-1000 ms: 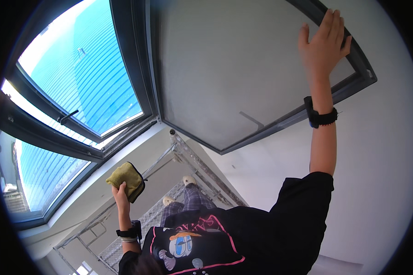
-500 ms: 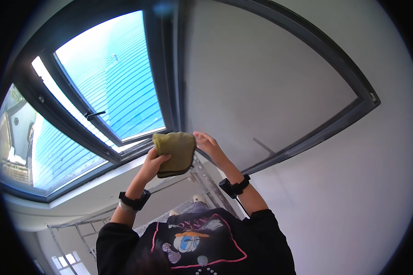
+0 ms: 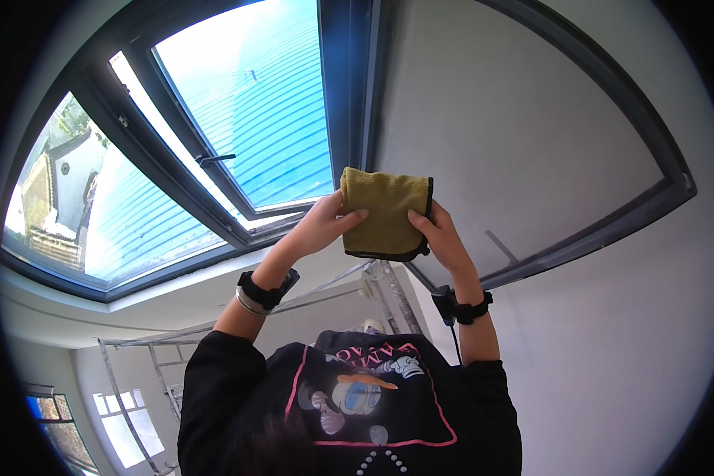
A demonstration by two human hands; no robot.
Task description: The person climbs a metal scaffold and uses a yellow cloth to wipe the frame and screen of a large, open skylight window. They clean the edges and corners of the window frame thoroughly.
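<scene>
A folded olive-yellow cloth (image 3: pixel 385 213) with a dark stitched edge is held up between both hands, in front of the dark post where two window panes meet. My left hand (image 3: pixel 323 224) grips the cloth's left side, thumb across its front. My right hand (image 3: pixel 441 236) pinches the cloth's right lower edge. Both wrists wear black bands. A black printed shirt (image 3: pixel 357 404) fills the lower middle of the view.
An opened window sash with a dull grey pane (image 3: pixel 516 135) and dark frame (image 3: pixel 579 238) spreads to the right. On the left, a dark-framed window (image 3: pixel 238 119) with a handle (image 3: pixel 214 157) shows blue. A metal rack (image 3: pixel 135 357) stands lower left; a white wall (image 3: pixel 611 357) lies lower right.
My right hand came down off the sash frame and joined the left on the cloth. Both hands have lifted the cloth higher and closer to the window post.
</scene>
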